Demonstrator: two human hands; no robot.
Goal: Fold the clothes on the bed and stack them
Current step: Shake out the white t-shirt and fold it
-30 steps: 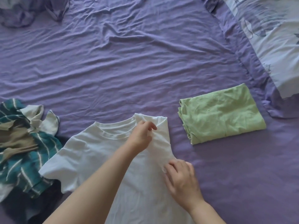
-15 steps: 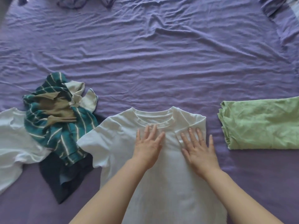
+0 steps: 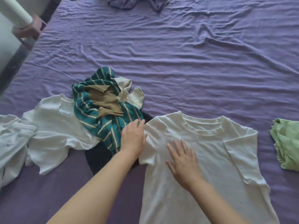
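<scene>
White t-shirt lies flat on the purple bed, its right side folded in. Right hand presses it, fingers spread; left hand, fingers straight, touches its left sleeve beside the striped shirt. Folded green shirt lies right.

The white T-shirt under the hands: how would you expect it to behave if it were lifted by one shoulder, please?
The white T-shirt would probably droop limply: it lies flat and wrinkled, and its folded side creases softly. It looks thin, so likely light. The folded-in sleeve might fall open, since only the right hand presses the cloth.
</scene>
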